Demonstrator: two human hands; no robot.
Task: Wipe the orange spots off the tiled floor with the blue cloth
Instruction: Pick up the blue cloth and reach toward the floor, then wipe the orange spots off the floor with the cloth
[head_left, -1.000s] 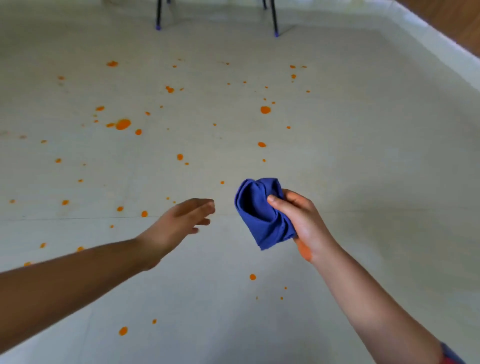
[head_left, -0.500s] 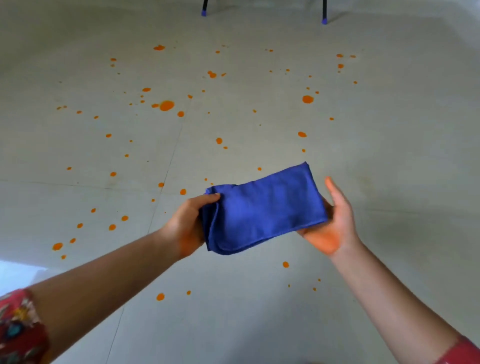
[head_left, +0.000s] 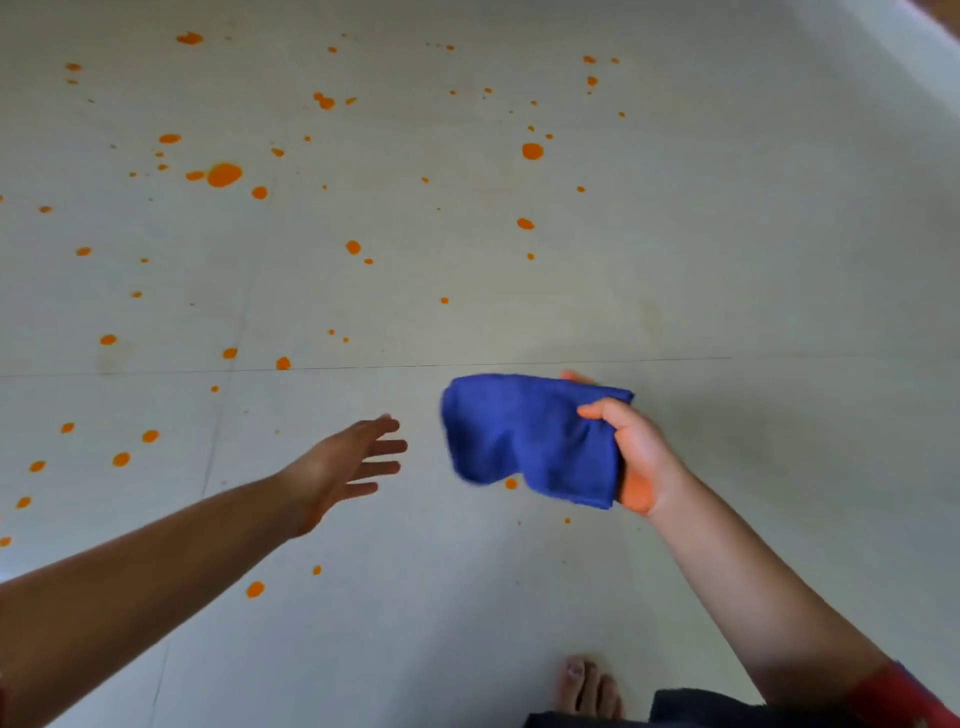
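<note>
While the right hand (head_left: 636, 457) pinches the soft, folded blue cloth (head_left: 524, 439) in the air, thumb on top, the left hand (head_left: 340, 467) stays empty, fingers spread; round orange spots (head_left: 224, 174) dot the smooth, seemingly glossy tiled floor (head_left: 727, 249).

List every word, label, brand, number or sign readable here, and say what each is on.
None: no word, label, number or sign can be read in this view.
The blue cloth, held by the right hand, is plain; the tiled floor bears only orange spots; the red sleeve at the frame's edge is too blurred to tell.
</note>
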